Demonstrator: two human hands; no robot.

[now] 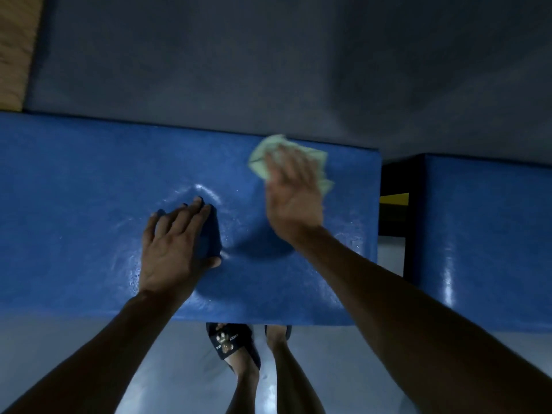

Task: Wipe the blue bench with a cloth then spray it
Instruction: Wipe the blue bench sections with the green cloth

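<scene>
A padded blue bench point(74, 204) runs across the middle of the head view. My left hand point(174, 249) lies flat on its cushion, fingers apart, and dents the padding. My right hand point(294, 195) presses a crumpled pale green cloth point(263, 156) onto the bench near its far right corner; the hand is blurred and covers most of the cloth. No spray bottle shows.
A second blue pad point(490, 234) sits to the right across a dark gap with a black and yellow frame point(394, 204). A grey wall point(268, 61) rises behind the bench. My feet, one in a black sandal point(231, 345), stand on the pale floor below.
</scene>
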